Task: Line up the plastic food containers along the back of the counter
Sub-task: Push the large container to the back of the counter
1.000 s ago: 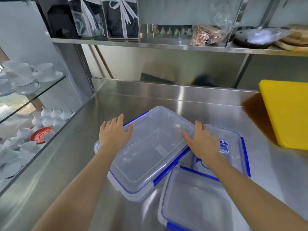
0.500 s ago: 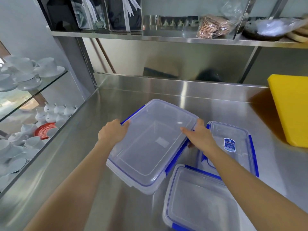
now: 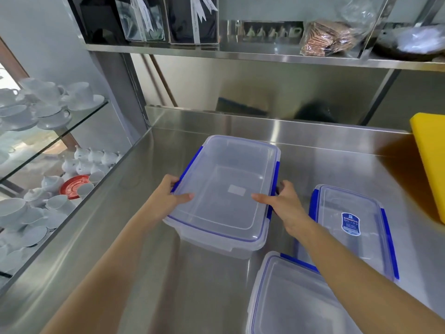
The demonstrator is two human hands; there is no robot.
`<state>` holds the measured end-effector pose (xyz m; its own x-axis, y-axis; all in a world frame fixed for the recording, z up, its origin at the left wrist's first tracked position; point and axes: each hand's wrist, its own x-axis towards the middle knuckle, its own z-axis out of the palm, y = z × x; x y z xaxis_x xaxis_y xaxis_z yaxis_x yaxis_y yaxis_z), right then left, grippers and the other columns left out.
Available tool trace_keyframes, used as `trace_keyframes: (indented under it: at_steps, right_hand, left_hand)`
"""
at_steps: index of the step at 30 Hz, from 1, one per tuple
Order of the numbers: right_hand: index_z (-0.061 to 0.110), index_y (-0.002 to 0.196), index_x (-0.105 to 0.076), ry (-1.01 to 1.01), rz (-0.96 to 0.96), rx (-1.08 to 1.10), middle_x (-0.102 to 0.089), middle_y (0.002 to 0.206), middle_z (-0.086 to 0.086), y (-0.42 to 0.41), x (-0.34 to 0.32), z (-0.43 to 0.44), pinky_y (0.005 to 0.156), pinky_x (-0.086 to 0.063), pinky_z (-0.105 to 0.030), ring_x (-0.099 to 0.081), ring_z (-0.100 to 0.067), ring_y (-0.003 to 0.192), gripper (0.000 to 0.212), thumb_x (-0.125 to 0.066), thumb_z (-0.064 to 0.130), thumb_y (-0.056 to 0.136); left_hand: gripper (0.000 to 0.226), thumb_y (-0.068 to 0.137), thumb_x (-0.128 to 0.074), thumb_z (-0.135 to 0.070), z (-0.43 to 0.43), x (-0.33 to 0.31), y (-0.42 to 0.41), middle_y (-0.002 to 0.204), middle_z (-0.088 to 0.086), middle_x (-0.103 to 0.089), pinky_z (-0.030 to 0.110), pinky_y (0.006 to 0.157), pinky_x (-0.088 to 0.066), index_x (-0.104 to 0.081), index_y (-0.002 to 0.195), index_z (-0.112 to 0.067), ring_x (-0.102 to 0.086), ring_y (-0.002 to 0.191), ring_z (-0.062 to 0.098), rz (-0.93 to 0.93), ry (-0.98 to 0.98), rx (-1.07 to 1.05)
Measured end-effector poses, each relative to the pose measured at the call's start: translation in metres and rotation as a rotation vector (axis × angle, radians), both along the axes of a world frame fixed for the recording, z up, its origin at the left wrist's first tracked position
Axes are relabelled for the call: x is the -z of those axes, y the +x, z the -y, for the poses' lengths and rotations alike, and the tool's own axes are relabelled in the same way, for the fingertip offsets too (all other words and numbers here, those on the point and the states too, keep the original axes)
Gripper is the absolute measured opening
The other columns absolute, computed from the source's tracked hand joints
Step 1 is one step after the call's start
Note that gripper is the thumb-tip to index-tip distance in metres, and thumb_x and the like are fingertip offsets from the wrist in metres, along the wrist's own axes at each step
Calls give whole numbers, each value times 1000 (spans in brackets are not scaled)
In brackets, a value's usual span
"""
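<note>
Containers were what the job was about, three clear plastic boxes with blue clip lids on the steel counter (image 3: 325, 169). Starting at the left, the person's left hand (image 3: 166, 201) was closed round the left long edge of the big container (image 3: 228, 189), thumb lying on the lid and fingers tucked under the blue clip. That box sat middle-left of the counter, its far end close to the raised back edge but, I judged, not yet pushed home against it. On its right side the right hand (image 3: 286, 206) gripped the same way, thumb on top, fingers curled round the clip.

It looked empty, so it ought to be light, and stiff enough to move in one piece. Smooth plastic on polished steel should slide easily, perhaps too easily. The two long sides were the sensible hold, as the lid might flex if pressed in the middle.

Further right, the labelled container (image 3: 354, 225) lay flat and untouched, and nearest of all the third container (image 3: 289, 297) ran out of view at the bottom; whether it was clipped shut I couldn't tell. A yellow board (image 3: 431, 160) stood at the far right.
</note>
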<state>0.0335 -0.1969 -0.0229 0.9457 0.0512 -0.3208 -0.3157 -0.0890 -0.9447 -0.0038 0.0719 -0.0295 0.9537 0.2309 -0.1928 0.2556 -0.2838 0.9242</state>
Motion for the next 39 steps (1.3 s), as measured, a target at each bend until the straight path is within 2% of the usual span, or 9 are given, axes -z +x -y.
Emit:
trace_keyframes:
  at_steps: [3,6,8,10,15,19,22,30,39]
  right_hand:
    - [11,119,-44,97,47,132,-60,115,-8,-1,3,-6,67,-50,-28,-61,-14,84,52,-73,14,76]
    - [20,134,-46,151,-15,-28,-63,122,-3,8,4,-8,83,-53,-37,-63,-16,98,63,-73,19,77]
    - [33,143,-31,183,-100,-204,-60,128,5,15,2,-10,100,-46,-48,-60,-17,109,87,-78,18,71]
    - [31,144,-24,198,-124,-254,-61,126,3,23,5,-19,100,-47,-48,-62,-19,108,99,-82,11,66]
    - [24,131,-39,135,-40,-256,-63,118,3,50,5,-51,93,-49,-37,-62,-15,104,78,-79,2,67]
    - [24,131,-37,134,-21,-261,-61,123,1,77,4,-74,86,-49,-30,-60,-17,108,77,-79,5,69]
    - [24,132,-35,140,-13,-271,-59,123,0,95,3,-93,74,-49,-22,-58,-19,108,76,-77,6,71]
    - [27,135,-32,97,-21,-302,-58,124,0,134,9,-117,94,-48,-37,-57,-20,110,80,-79,14,71]
    - [31,134,-31,-22,81,-306,-53,127,5,123,-3,-117,96,-46,-39,-53,-18,117,76,-77,25,74]
  left_hand:
    - [45,61,-72,-25,-1,4,-2,97,-7,-61,21,68,-48,-52,102,-22,-64,78,4,40,-130,24]
    - [37,71,-73,-18,-3,10,4,96,-4,-63,22,66,-53,-54,102,-25,-67,77,9,68,-186,-59]
    - [33,79,-71,-21,-8,12,11,100,2,-63,28,70,-58,-58,109,-20,-70,84,13,76,-100,-91]
    - [42,77,-70,-31,-14,14,20,106,11,-53,42,84,-55,-62,112,-10,-61,92,31,85,68,-127]
    - [38,87,-62,-24,-20,5,42,117,14,-52,26,81,-35,-60,122,-9,-47,90,16,73,318,-250]
    - [47,95,-46,-29,-29,0,61,138,6,-46,28,90,-35,-43,139,-12,-51,116,24,41,464,-276]
    - [53,97,-39,-34,-41,2,74,153,1,-31,35,107,-32,-31,146,-14,-38,136,22,9,522,-246]
    - [59,97,-35,-40,-61,5,106,157,3,-25,40,113,-28,-24,148,-13,-30,141,24,-17,653,-219]
    - [54,97,-34,-36,-56,-2,102,155,8,-30,42,116,-22,-31,144,-10,-30,140,29,-52,828,-225]
